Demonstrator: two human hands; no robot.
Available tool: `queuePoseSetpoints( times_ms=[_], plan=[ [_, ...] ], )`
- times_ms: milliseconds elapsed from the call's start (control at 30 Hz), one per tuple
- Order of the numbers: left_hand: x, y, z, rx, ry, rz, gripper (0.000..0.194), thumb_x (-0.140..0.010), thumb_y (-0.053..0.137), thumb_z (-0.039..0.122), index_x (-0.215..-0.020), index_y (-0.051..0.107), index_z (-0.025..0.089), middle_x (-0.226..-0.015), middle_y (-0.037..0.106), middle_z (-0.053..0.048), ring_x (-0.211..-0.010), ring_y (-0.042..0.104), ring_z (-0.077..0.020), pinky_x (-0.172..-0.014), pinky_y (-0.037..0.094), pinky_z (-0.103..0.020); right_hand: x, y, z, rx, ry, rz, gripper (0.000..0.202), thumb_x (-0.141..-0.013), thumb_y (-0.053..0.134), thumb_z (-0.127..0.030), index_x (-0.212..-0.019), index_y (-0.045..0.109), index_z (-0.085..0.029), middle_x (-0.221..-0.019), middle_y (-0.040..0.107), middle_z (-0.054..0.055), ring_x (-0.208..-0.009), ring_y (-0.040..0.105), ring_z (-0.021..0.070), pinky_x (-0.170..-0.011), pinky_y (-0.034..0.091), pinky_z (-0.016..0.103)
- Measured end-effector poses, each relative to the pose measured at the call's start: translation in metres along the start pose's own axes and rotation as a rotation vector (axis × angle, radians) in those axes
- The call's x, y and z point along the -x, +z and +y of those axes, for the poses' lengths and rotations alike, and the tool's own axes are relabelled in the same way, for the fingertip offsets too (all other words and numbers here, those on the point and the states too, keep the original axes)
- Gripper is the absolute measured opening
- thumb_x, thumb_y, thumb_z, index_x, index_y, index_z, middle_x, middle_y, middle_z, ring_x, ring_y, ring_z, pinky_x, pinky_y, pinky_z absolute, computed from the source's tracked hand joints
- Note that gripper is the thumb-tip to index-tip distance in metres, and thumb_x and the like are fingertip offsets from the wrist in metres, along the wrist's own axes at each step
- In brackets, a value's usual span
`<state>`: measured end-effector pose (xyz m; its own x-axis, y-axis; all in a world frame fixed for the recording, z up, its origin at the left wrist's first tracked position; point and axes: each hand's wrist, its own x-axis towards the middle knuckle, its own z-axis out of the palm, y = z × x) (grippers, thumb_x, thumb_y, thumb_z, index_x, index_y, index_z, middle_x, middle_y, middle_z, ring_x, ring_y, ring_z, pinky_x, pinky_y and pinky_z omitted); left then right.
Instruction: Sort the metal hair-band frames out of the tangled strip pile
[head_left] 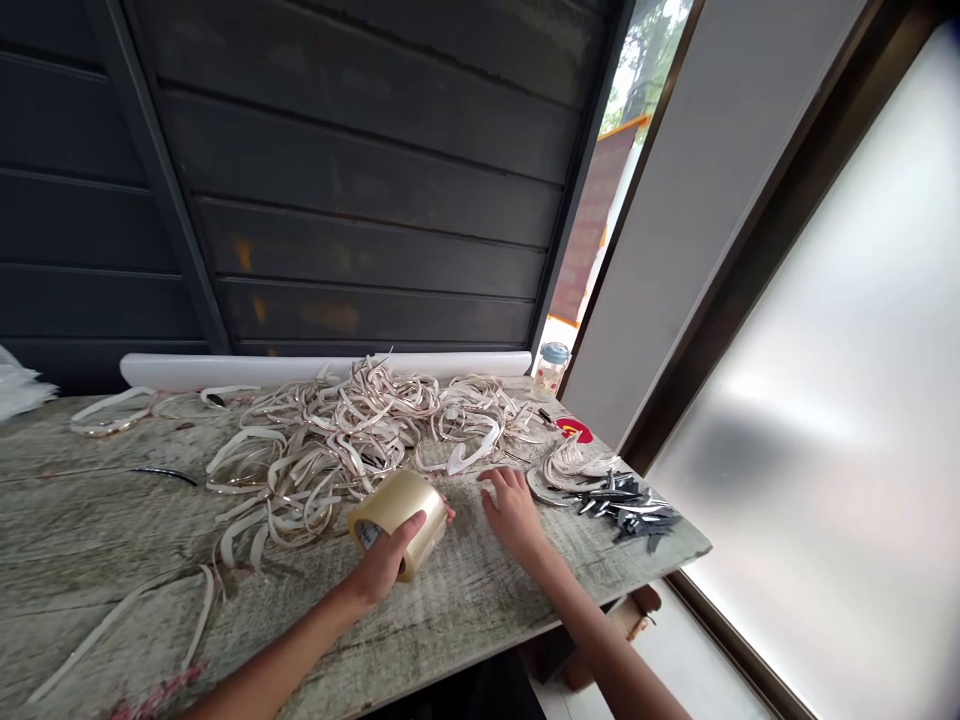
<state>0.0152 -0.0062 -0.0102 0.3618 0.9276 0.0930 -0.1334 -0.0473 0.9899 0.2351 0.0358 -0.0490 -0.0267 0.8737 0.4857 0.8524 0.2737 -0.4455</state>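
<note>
My left hand [390, 558] grips a wide roll of clear yellowish packing tape [409, 505], thumb on the near side and fingertips showing past its right edge. To the right of the roll, my right hand [512, 510] hovers at or just over the tabletop with fingers bent and apart, holding nothing that I can see. Behind both hands lies a tangled heap of white and copper-edged flat strips [352, 420]. Close to my right hand is a bundle of curved white strips [574, 465], with a pile of black and silver pointed pieces [628, 508] beside it.
The wood-grain table [300, 620] ends in a corner at right. A long white roll [315, 368] lies along the back by a dark panelled wall [360, 230]. A lidded bottle [552, 370] and a red round item [574, 430] are at the back right. A loose strip [112, 630] lies front left.
</note>
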Motion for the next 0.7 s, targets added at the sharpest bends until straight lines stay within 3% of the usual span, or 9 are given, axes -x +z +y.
queuePoseSetpoints(
  times_ms=[133,333,500,600,700],
  plan=[
    [0.000,0.000,-0.001,0.014,0.003,0.006,0.057,-0.083,0.053,0.061,-0.116,0.067,0.017,-0.110,0.073,-0.011,-0.113,0.061,-0.0345,-0.101,0.044,-0.043,-0.036,0.018,-0.009,0.093,-0.092,-0.015,0.042,-0.085,0.054,-0.008,-0.124,0.058,-0.021,-0.124,0.060,0.012,-0.113,0.049,0.0295,-0.095,0.041,0.042],
    [0.002,-0.001,-0.001,-0.026,-0.007,0.008,0.055,-0.083,0.052,0.063,-0.109,0.070,0.018,-0.110,0.073,-0.011,-0.113,0.061,-0.0335,-0.103,0.043,-0.041,-0.072,0.043,-0.002,0.130,-0.132,0.011,0.015,-0.094,0.053,-0.018,-0.103,0.064,-0.021,-0.105,0.065,0.011,-0.099,0.055,0.0266,-0.085,0.045,0.036],
    [0.004,0.000,0.005,-0.057,-0.024,-0.021,0.054,-0.086,0.049,0.061,-0.114,0.066,0.018,-0.114,0.071,-0.010,-0.114,0.060,-0.0308,-0.098,0.045,-0.035,-0.092,0.055,0.005,0.110,-0.054,0.110,0.027,-0.103,0.036,-0.027,-0.118,0.057,-0.018,-0.118,0.058,0.014,-0.101,0.058,0.0245,-0.079,0.046,0.033],
    [0.004,0.001,0.010,-0.074,-0.037,-0.041,0.053,-0.087,0.047,0.061,-0.112,0.066,0.018,-0.115,0.071,-0.011,-0.115,0.059,-0.0310,-0.097,0.046,-0.033,-0.107,0.065,0.007,0.093,-0.022,0.114,0.030,-0.103,0.031,-0.026,-0.117,0.055,-0.016,-0.111,0.061,0.014,-0.094,0.061,0.0242,-0.075,0.046,0.032],
    [0.003,0.001,0.011,-0.117,-0.038,-0.035,0.053,-0.085,0.047,0.063,-0.107,0.068,0.019,-0.111,0.072,-0.011,-0.121,0.056,-0.0322,-0.100,0.044,-0.033,-0.116,0.071,0.005,0.078,-0.059,0.080,0.030,-0.103,0.033,-0.027,-0.111,0.058,-0.015,-0.104,0.065,0.014,-0.095,0.061,0.0251,-0.082,0.045,0.034]
  ],
)
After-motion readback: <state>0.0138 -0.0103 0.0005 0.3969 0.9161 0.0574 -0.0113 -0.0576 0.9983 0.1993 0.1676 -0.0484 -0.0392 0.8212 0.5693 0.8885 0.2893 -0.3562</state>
